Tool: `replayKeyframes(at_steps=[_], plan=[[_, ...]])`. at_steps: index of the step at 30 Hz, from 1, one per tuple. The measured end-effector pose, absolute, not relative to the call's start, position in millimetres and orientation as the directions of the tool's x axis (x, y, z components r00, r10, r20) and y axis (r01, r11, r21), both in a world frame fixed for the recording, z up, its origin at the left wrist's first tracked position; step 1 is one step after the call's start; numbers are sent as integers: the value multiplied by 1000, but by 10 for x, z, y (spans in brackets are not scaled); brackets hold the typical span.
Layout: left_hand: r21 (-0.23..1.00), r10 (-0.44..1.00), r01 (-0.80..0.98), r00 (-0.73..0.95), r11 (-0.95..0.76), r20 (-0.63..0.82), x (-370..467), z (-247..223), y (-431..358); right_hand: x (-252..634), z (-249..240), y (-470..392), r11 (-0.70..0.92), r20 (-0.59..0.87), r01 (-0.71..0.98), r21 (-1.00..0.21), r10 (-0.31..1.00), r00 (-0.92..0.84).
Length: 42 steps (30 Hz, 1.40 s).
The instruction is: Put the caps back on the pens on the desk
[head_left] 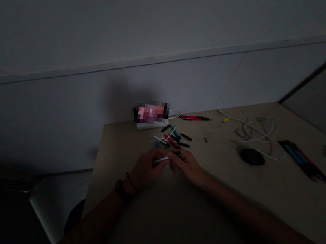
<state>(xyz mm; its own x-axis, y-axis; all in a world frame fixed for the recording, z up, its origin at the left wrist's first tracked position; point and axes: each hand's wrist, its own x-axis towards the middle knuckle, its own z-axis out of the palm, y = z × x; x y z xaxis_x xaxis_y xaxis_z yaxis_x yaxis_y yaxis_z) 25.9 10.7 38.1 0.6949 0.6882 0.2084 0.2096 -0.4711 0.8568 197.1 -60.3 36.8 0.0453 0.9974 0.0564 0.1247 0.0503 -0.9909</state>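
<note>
Both hands meet over the near part of the desk, just below a loose pile of pen parts (172, 140). My left hand (146, 167) is closed on a slim white pen part (160, 160), with a dark piece beside it. My right hand (187, 166) pinches close to the white part's upper end, and a dark pen part (178, 153) shows between its fingers. Whether the two pieces touch is too dark to tell. The pile holds black, red and blue barrels and thin white sticks that look like refills.
A phone with a lit screen (152, 113) leans on a white block (152, 125) by the wall. Red and black pens (194, 118) lie behind the pile. To the right are a tangled white cable (268, 134), a black mouse (251, 156) and a row of pens (303, 161).
</note>
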Motion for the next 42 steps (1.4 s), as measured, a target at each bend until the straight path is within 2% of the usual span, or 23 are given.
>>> replayKeyframes(at_steps=[7, 17, 24, 31, 42], plan=[[850, 671, 194, 706, -490, 226, 249, 403, 107, 1971, 387, -609, 53, 62, 165, -985, 997, 50], [799, 641, 290, 753, -528, 150, 243, 424, 120, 1952, 328, -613, 30, 42, 131, -991, 995, 87], [846, 674, 241, 718, -475, 174, 242, 400, 102, 1958, 353, -613, 16, 24, 94, -995, 996, 88], [862, 658, 182, 724, -473, 208, 255, 431, 109, 1968, 352, -608, 16, 30, 134, -991, 994, 107], [783, 617, 278, 770, -557, 165, 228, 417, 128, 1938, 376, -625, -46, -22, 154, -987, 988, 155]])
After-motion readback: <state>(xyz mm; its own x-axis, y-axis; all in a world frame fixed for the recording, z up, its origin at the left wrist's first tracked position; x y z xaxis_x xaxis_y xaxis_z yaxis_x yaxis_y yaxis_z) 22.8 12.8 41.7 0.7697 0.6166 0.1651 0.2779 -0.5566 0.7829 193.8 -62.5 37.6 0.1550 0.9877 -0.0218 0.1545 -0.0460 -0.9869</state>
